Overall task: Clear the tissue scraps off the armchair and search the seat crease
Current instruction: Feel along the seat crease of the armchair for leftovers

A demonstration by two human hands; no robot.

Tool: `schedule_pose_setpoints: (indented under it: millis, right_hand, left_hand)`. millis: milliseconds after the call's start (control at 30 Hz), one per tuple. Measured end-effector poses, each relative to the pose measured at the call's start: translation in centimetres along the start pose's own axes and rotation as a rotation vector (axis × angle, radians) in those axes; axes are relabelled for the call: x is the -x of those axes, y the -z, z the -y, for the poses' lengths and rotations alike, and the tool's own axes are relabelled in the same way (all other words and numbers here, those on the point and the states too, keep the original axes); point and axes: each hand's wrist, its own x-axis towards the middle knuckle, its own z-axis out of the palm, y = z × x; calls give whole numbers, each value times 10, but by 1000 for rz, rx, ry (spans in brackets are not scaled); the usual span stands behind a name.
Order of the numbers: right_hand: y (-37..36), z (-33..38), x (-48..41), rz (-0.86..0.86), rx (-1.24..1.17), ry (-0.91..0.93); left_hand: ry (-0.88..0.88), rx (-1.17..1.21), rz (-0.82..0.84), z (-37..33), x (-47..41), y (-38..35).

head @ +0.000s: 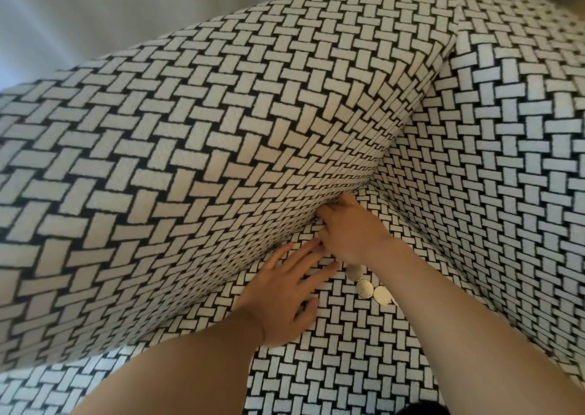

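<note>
The armchair is covered in black-and-white basket-weave fabric. Its seat [342,351] fills the lower middle, with one padded side [158,177] on the left and another padded side [506,161] on the right. My left hand [285,291] lies flat on the seat with fingers spread, beside the crease [272,256]. My right hand [351,231] reaches into the corner of the crease, its fingertips hidden in the fold. Three silver coins [368,285] lie on the seat just below my right wrist. No tissue scraps are in view.
A pale curtain or wall [95,12] shows behind the chair at the upper left. A dark object [408,410] peeks in at the bottom edge.
</note>
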Motion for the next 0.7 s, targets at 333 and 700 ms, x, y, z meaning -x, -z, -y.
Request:
schedule_pose_setpoints:
  millis: [333, 700]
  right_hand:
    - [2, 7, 0, 8, 39, -88]
    - [-6, 18, -8, 12, 222, -117]
  left_hand:
    - [-17, 7, -25, -1, 0, -1]
    - [-14, 12, -8, 0, 0, -3]
